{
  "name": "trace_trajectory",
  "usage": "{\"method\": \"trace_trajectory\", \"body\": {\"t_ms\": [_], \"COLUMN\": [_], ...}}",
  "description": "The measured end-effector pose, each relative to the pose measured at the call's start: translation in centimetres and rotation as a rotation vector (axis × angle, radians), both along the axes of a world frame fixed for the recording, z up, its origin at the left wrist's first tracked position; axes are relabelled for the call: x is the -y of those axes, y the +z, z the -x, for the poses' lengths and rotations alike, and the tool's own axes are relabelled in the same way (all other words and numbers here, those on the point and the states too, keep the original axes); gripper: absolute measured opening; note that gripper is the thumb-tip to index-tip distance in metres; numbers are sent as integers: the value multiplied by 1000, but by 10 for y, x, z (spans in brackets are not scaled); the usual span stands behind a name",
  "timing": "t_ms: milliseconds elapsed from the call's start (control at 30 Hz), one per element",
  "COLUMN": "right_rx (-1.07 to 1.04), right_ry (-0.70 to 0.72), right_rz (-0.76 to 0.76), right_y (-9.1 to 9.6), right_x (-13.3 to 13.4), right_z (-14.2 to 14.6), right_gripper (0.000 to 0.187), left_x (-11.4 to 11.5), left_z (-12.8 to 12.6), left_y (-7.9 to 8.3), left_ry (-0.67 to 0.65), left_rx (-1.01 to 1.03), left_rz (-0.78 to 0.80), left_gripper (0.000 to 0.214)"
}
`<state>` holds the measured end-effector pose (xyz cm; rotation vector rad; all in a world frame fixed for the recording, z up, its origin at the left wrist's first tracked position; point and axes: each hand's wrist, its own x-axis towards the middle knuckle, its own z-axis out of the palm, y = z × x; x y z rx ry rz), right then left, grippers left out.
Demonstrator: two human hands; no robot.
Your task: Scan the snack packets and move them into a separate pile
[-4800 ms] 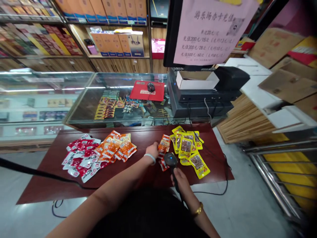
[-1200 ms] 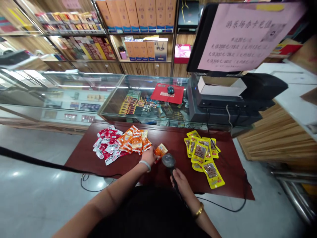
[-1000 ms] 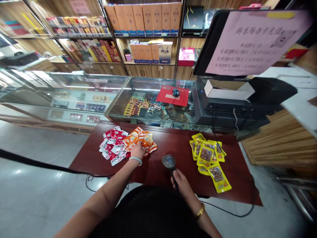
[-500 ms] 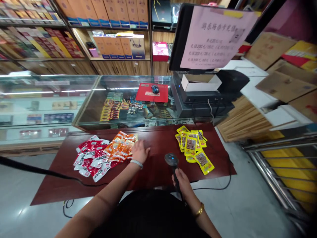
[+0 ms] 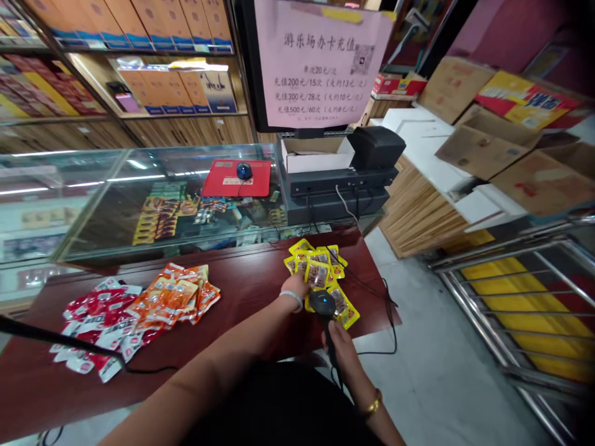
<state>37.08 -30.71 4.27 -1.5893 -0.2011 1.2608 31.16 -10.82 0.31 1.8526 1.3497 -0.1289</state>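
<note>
My right hand (image 5: pixel 338 342) grips the handle of a black barcode scanner (image 5: pixel 322 304), whose head hangs just over the near packets. My left hand (image 5: pixel 296 285), a pale bracelet at its wrist, rests on the pile of yellow snack packets (image 5: pixel 317 271) near the right end of the dark red table (image 5: pixel 251 291); its fingers are closed on one of those packets. Further left lie a heap of orange packets (image 5: pixel 174 297) and a heap of red and white packets (image 5: pixel 100 319).
A glass display counter (image 5: pixel 153 204) stands behind the table with a red mouse pad and mouse (image 5: pixel 243 171). A black register unit (image 5: pixel 334 179) and a monitor with a pink notice (image 5: pixel 320 62) sit behind. Cardboard boxes (image 5: pixel 493 142) and a metal railing (image 5: pixel 511 310) are right.
My left hand has left the orange heap, where it laid an orange packet, and crossed right to the yellow pile. The view has swung to the right.
</note>
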Motion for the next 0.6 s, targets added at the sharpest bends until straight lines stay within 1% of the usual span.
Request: {"method": "trace_trajectory", "body": {"t_ms": [67,133,233,333,400,467,533,600], "right_rx": [-18,-33,-20,-12,-30,-56,-75,-82], "right_ry": [0,8,65,142,188,238,290,342], "right_rz": [14,15,-23,-85,-124,-140,-141,-138], "right_y": [-2,-2,0,4,7,10,14,17], "right_x": [-1,-4,-13,-27,-38,-47,-55,-60], "right_z": [-6,-9,-7,4,15,29,44,58], "right_gripper": [57,57,57,56,53,50,48,48], "left_x": [2,3,5,9,14,18,19,14], "left_z": [1,13,50,97,125,147,167,189], "left_y": [-6,-13,-25,-33,-34,-32,-28,-22], "left_ry": [34,85,230,384,453,499,546,592], "left_rx": [68,198,385,487,532,551,529,493], "left_rz": [24,64,119,148,158,155,131,101], "left_gripper": [38,32,29,34,37,39,40,41]}}
